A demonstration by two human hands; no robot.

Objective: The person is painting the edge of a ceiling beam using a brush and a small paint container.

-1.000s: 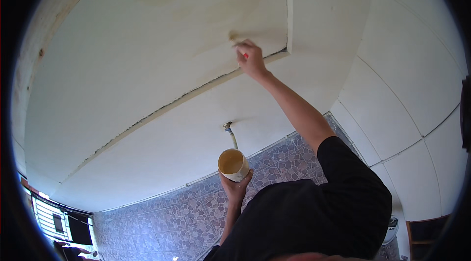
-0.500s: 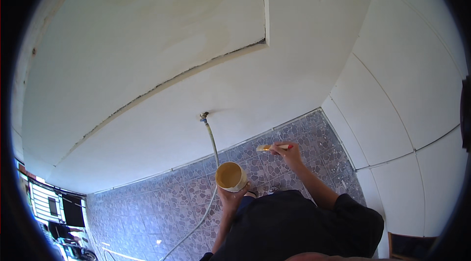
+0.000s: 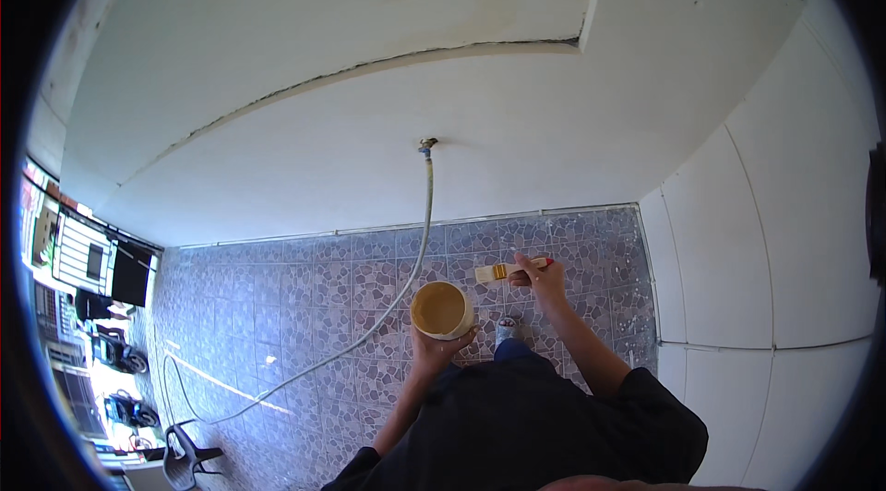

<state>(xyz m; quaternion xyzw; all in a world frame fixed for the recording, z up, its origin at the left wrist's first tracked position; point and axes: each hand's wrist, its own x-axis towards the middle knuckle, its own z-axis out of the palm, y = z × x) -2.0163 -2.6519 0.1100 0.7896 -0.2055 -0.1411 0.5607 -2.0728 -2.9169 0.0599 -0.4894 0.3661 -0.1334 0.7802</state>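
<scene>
My left hand is closed round the lower side of a white tub that holds tan paint. In my right hand a paintbrush is gripped by its pale, red-ended handle, its bristles pointing left. The brush hangs over the floor, up and to the right of the tub and apart from it. Pale paint coats the bristles. Both hands are in front of my body, short of the wall.
A hose runs from a wall tap down past the tub and loops left over the patterned tile floor. White panels cover the right side. A dark chair and parked motorbikes stand far left, near a gate.
The view has turned left, bringing the chair and more motorbikes into sight. The brush is turned so its broad side shows. Both hands keep their holds.
</scene>
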